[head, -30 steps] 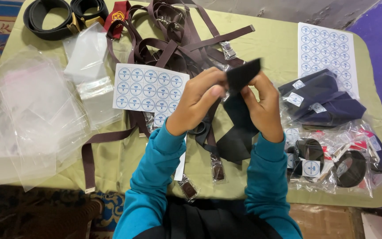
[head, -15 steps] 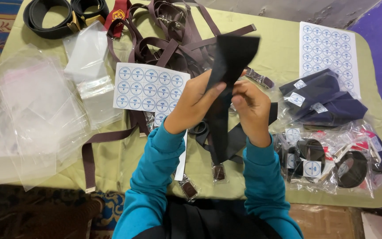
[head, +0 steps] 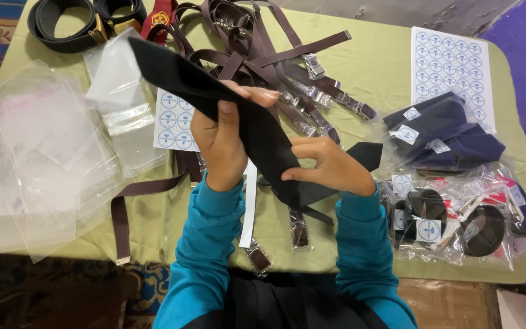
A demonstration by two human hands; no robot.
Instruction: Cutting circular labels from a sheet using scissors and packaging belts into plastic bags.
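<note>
Head view shows both forearms in teal sleeves coming up from the bottom edge over a table [head: 385, 67] with a pale green cover. The left hand [head: 223, 137] is raised, with the back of the hand toward the camera and the wrist almost straight; its fingers are bent over the top and its thumb presses from the side, so it grasps a long black tie [head: 257, 131] near the middle. The tie runs as a slanted band from the upper left, above the left hand, down to the lower right. The right hand [head: 330, 167] is lower and turned sideways, the fingers curled and the thumb on top, pinching the lower part of the same tie; the pointed end of the tie shows just beside this hand. The tie is held in the air above the table, over a heap of brown straps [head: 263, 42]. A pile of clear plastic bags [head: 44, 152] lies well to the left, and a sticker sheet [head: 452, 67] with packed dark items [head: 452, 222] lies to the right.
</note>
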